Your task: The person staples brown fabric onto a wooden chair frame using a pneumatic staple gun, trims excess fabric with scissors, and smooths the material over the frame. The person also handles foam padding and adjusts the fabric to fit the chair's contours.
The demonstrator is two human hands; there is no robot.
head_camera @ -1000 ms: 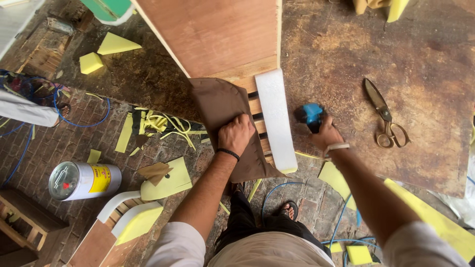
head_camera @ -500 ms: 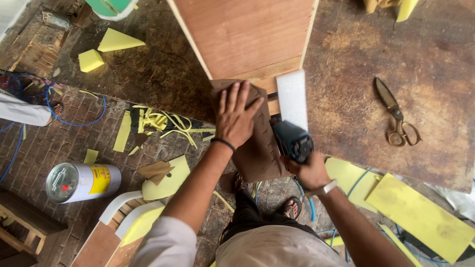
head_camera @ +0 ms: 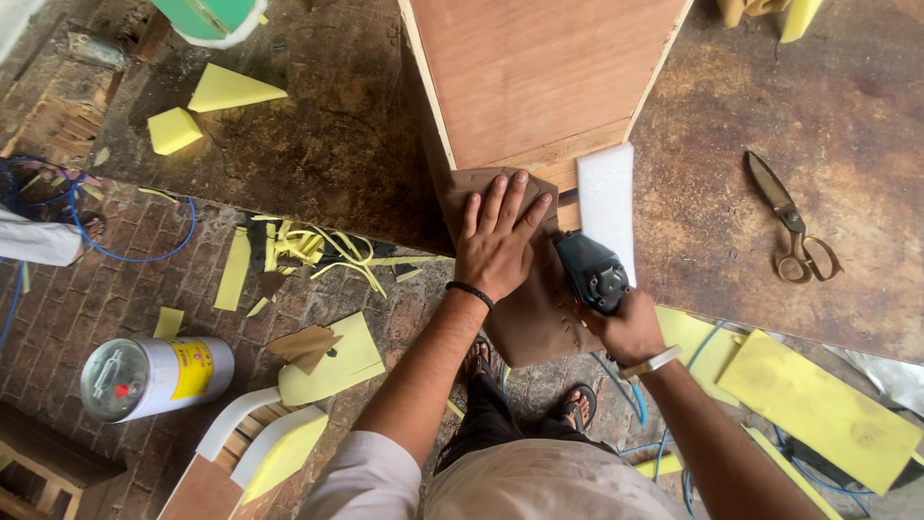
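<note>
Your left hand point(head_camera: 500, 241) lies flat, fingers spread wide, pressing the brown fabric sheet point(head_camera: 525, 303) against the end of the wooden panel point(head_camera: 539, 77); it holds nothing, only pins the sheet down. The sheet covers the panel's near corner and hangs over the edge of the surface point(head_camera: 847, 125) toward your feet. Your right hand point(head_camera: 630, 327) has its grip wrapped tight around a dark blue power tool point(head_camera: 589, 270), whose nose sits on the fabric just beside your left thumb. A white foam strip point(head_camera: 606, 207) stands next to the tool. Scissors point(head_camera: 791, 223) rest well apart to the right. A tin can point(head_camera: 154, 376) lies on the brick floor.
</note>
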